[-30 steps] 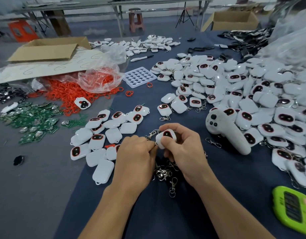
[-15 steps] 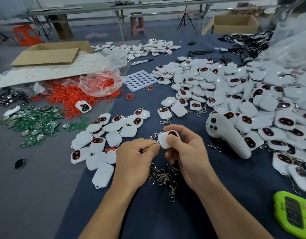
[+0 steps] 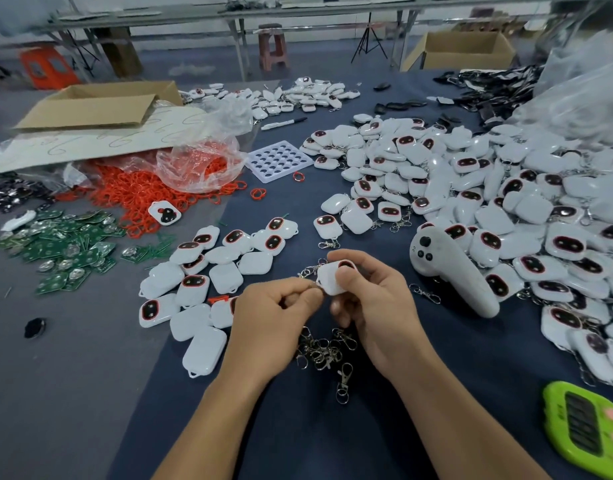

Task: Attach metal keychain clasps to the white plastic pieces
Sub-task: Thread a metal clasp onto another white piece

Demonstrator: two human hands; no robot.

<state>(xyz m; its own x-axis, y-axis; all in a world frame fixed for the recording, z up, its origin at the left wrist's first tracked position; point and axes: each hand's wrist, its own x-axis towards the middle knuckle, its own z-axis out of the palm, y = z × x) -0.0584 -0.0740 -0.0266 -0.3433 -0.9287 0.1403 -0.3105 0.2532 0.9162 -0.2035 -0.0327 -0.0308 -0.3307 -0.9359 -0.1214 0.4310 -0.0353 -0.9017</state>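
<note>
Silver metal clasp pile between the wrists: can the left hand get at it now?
Probably yes: the silver metal clasp pile lies uncovered on the dark blue cloth beside the left hand, but its fingers are pinching another silver clasp.

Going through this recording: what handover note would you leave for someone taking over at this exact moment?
Left hand pinches a metal clasp against the white piece that the right hand grips; whether it is hooked in cannot be told.
Spare clasps lie on the cloth beneath the hands.
Done: heap with clasps, right. Left to do: bare pieces, left.
</note>
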